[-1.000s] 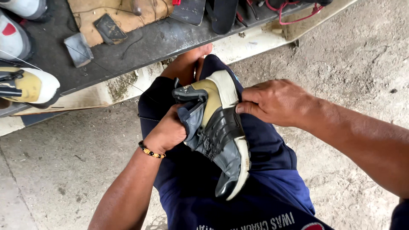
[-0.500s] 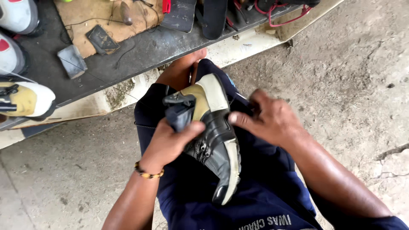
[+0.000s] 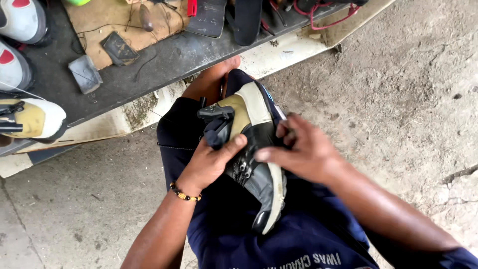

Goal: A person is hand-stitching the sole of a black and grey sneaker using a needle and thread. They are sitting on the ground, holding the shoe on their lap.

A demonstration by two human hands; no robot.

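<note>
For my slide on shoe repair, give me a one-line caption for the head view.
Both hands, left hand and right hand, grip a black and tan shoe on the lap.

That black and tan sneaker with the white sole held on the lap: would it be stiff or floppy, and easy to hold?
The black and tan sneaker with the white sole probably flexes at the upper, since the left hand pinches its tongue. The thick sole likely stays fairly stiff. It seems light: both hands, the right hand included, hold it up easily.
</note>
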